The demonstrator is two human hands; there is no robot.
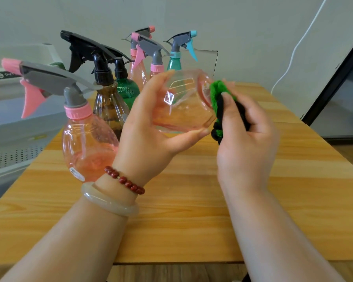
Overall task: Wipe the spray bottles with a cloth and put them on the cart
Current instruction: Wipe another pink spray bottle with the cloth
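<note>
- Wood table (192, 190) with a pale wall behind. Above it the held bottle (183, 106), clear pink, is tipped with its base toward the right.
- Left hand (149, 127) curls round the bottle's body, fingers over the top and thumb beneath. Right hand (245, 135) grips a folded green-and-black cloth (217, 92) and presses it on the base.
- Step in hand, as I judge it: wiping this bottle. It has yet to go to the cart (18, 135).
- The next move likely calls for turning the bottle so the cloth reaches its sides, then carrying it left.
- That way is crowded. The near bottle (86, 147) stands just beside the left wrist, the brown bottle (108, 104) and green bottle (127, 90) behind it, and the teal bottle (174, 65) farther back. All are upright with spray heads jutting, easy to clip.
- Bare table lies to the right and front. Its near edge runs under the forearms, and the cart stands along its left edge.
</note>
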